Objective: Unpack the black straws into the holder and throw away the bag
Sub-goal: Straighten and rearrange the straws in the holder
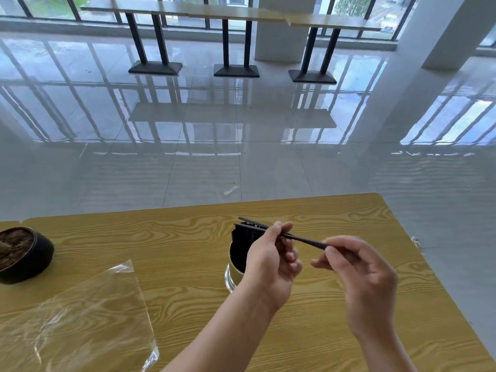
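A shiny metal holder (233, 275) stands near the middle of the wooden table (188, 237), with a bundle of black straws (243, 234) upright in it. One black straw (303, 238) lies almost level above the holder. My left hand (271, 261) pinches that straw near its middle, in front of the holder and hiding part of it. My right hand (359, 280) grips the straw's near end between fingertips. The empty clear plastic bag (80, 318) lies flat on the table at the lower left, apart from both hands.
A round black pot (29, 259) with brown filling sits at the table's left edge. The table's right edge runs diagonally past my right hand. Beyond the table lies glossy tiled floor (241, 130) with a small scrap (230, 189), and high tables (228, 36) by the windows.
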